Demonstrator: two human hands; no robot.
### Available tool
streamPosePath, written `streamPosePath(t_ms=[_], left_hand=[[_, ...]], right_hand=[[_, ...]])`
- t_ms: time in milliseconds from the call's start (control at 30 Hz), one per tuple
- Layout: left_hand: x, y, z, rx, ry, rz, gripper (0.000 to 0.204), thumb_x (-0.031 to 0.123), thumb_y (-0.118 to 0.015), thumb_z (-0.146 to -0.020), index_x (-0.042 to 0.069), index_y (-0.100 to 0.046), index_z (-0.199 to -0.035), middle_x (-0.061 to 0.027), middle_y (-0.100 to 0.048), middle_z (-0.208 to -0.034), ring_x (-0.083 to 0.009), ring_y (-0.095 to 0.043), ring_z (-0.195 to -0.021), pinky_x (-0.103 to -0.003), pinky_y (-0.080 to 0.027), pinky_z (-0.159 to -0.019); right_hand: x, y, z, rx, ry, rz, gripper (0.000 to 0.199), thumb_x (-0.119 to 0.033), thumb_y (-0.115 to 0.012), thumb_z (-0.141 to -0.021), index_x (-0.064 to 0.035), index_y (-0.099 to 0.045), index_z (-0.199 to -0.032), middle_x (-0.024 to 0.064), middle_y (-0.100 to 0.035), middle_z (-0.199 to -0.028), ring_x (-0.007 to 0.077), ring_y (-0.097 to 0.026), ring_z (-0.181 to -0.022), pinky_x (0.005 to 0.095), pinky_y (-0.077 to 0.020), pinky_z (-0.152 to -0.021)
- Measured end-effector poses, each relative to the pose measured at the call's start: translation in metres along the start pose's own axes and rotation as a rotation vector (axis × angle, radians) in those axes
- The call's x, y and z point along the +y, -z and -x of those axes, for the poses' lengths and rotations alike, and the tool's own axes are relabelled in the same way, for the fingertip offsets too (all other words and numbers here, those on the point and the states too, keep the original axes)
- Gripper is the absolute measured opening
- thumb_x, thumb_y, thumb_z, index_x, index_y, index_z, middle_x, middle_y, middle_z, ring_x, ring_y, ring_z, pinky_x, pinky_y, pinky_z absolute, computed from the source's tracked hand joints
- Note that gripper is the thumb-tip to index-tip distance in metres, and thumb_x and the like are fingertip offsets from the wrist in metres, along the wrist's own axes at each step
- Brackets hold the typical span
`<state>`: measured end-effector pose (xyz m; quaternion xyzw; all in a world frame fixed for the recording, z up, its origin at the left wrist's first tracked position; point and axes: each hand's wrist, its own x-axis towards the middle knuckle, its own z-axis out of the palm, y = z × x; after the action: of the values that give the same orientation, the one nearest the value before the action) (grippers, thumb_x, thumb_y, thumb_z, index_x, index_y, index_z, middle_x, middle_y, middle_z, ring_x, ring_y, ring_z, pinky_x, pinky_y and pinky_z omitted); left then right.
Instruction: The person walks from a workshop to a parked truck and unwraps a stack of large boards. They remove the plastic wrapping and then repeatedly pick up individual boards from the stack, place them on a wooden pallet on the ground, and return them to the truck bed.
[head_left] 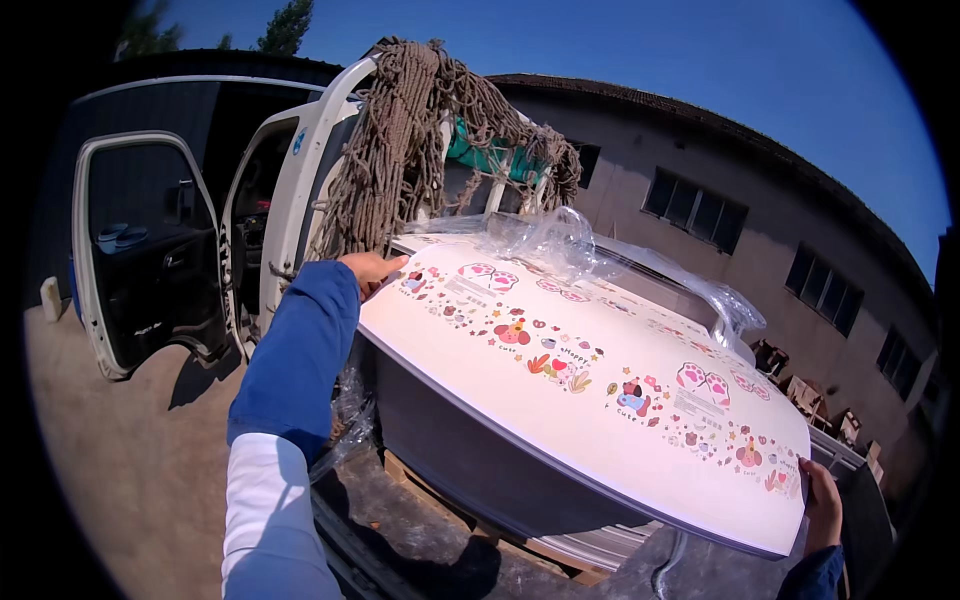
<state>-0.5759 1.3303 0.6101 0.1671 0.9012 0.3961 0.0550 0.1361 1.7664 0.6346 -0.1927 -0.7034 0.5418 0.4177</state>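
Note:
A large pale sheet, printed with cartoon animals, paws and hearts, lies tilted and bowed across the middle. Its near edge overhangs a dark-sided stack. My left hand grips the sheet's far left corner, thumb on top and the other fingers mostly hidden. At the right end my right hand is closed on the edge, fingers partly out of sight beneath it. Crumpled clear plastic film rests along the far side of the stack.
The stack stands on a wooden pallet on a truck bed. Thick brown rope netting hangs over the white frame behind the cab. An open truck door is at the left. A grey building with windows rises behind.

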Motion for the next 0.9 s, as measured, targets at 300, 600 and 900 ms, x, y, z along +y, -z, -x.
streamPosePath(t_ms=[300,600,900], left_hand=[[-0.064,-0.053,-0.032,-0.119,-0.349,0.595,0.07,0.061,-0.045,-0.097,0.001,-0.058,-0.13,-0.0098,-0.067,-0.117,-0.0188,-0.064,-0.101,-0.033,-0.05,-0.085],[-0.023,-0.07,-0.056,-0.006,-0.257,0.544,0.083,0.067,-0.041,-0.094,-0.007,-0.055,-0.131,-0.0199,-0.061,-0.127,-0.0274,-0.058,-0.114,-0.037,-0.046,-0.095],[-0.028,-0.064,0.0,0.106,-0.111,0.499,0.077,0.061,-0.052,-0.093,-0.012,-0.063,-0.113,-0.0254,-0.067,-0.105,-0.0294,-0.065,-0.096,-0.04,-0.05,-0.082]], right_hand=[[0.037,0.018,-0.017,-0.045,-0.025,-0.059,0.036,-0.031,-0.056,-0.099,-0.0024,-0.063,-0.12,0.0053,-0.062,-0.122,0.0147,-0.055,-0.115,0.027,-0.0416,-0.099],[0.055,0.035,-0.042,0.113,-0.141,-0.028,0.056,-0.045,-0.052,-0.099,0.0041,-0.056,-0.125,0.0125,-0.068,-0.11,0.0192,-0.067,-0.09,0.0316,-0.0549,-0.078],[0.052,0.022,-0.061,0.234,-0.157,0.276,0.065,-0.052,-0.047,-0.099,0.0058,-0.056,-0.126,0.0138,-0.07,-0.105,0.019,-0.069,-0.085,0.0317,-0.0557,-0.073]])
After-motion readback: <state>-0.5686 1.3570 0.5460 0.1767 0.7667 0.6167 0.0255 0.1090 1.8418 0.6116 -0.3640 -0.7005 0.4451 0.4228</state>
